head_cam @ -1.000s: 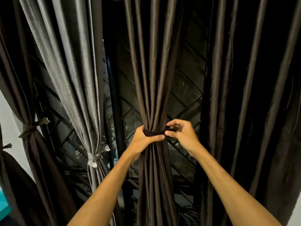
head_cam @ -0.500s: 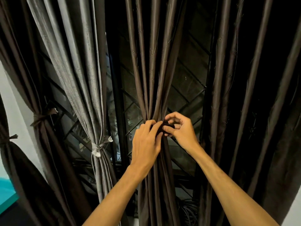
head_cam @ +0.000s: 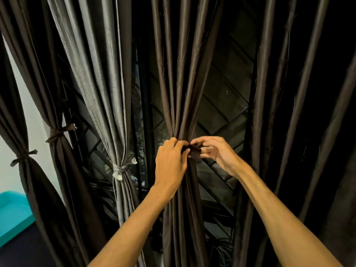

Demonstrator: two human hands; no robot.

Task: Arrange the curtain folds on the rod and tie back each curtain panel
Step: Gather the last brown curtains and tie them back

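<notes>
Head view | left hand (head_cam: 171, 164) – fingers curled round gathered brown curtain panel (head_cam: 181, 93) | right hand (head_cam: 218, 154) pinches dark tie-back (head_cam: 195, 151) end | window grille (head_cam: 227, 112) bare on both sides

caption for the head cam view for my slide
Left hand and right hand pinch a dark tie band at the gathered brown curtain panel, beside a grey panel already tied.
</notes>
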